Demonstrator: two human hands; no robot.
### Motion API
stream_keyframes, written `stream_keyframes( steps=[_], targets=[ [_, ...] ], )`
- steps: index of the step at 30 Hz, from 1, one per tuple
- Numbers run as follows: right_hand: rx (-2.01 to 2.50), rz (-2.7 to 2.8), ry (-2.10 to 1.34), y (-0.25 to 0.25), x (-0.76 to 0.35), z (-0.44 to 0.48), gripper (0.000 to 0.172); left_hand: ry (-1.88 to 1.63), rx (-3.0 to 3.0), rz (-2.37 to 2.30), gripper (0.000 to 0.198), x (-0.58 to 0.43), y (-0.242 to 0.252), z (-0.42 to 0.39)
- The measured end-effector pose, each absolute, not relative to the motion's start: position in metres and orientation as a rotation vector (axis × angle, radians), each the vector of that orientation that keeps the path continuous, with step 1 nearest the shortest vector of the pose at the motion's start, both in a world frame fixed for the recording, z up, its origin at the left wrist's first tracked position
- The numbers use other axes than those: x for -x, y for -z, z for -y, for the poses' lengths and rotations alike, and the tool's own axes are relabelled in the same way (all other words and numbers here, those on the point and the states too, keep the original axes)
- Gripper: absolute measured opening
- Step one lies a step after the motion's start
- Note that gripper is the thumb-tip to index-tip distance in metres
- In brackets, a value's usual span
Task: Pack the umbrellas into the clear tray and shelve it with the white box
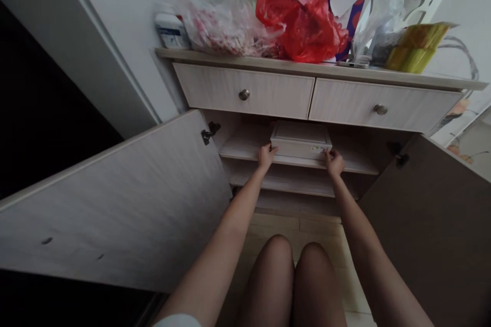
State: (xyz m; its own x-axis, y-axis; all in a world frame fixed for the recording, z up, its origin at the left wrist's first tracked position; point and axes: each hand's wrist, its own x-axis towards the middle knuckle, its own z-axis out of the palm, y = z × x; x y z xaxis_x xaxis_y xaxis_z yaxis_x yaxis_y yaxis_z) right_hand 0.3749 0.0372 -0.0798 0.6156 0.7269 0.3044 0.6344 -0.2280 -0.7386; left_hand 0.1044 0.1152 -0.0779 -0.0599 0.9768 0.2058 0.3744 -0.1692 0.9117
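Observation:
A white lidded box (pixel 293 149) rests on the upper shelf (pixel 245 149) inside an open cabinet, with a small label near its front right corner. My left hand (pixel 266 157) grips the box's front left corner, thumb and fingers closed on it. At the front right corner, my right hand (pixel 334 162) holds the box in the same way, beside the label. The far side of the box lies in shadow under the drawers.
Both cabinet doors stand open, the left door (pixel 126 204) and the right door (pixel 433 230) flanking my arms. Two drawers with round knobs (pixel 244 94) are shut above. The cabinet top carries a red plastic bag (pixel 299 15), a clear bag (pixel 226 20), a white bottle (pixel 171 30) and a yellow package (pixel 416 48).

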Motion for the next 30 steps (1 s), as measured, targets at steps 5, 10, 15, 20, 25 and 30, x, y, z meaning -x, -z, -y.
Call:
stream_keyframes(
  steps=[5, 10, 15, 20, 25, 30],
  targets=[
    [2.018, 1.091, -0.183, 0.069, -0.381, -0.063, 0.046, -1.227, -1.633, -1.534, 0.018, -0.114, 0.073, -0.147],
    [2.069, 1.099, -0.201, 0.066, -0.387, -0.085, 0.045, -1.211, -1.659, -1.560, 0.015, -0.116, 0.072, -0.168],
    [2.111, 1.109, -0.159, 0.067, -0.390, -0.101, 0.047, -1.176, -1.727, -1.581, 0.013, -0.119, 0.073, -0.185],
    [2.131, 1.118, -0.185, 0.066, -0.394, -0.113, 0.048, -1.172, -1.722, -1.601, 0.010, -0.121, 0.073, -0.196],
    [2.147, 1.131, -0.157, 0.067, -0.395, -0.117, 0.049, -1.157, -1.683, -1.613, 0.007, -0.123, 0.072, -0.201],
    [2.133, 1.075, -0.195, 0.063, -0.396, -0.120, 0.045, -1.142, -1.595, -1.620, 0.007, -0.126, 0.063, -0.200]
  ],
)
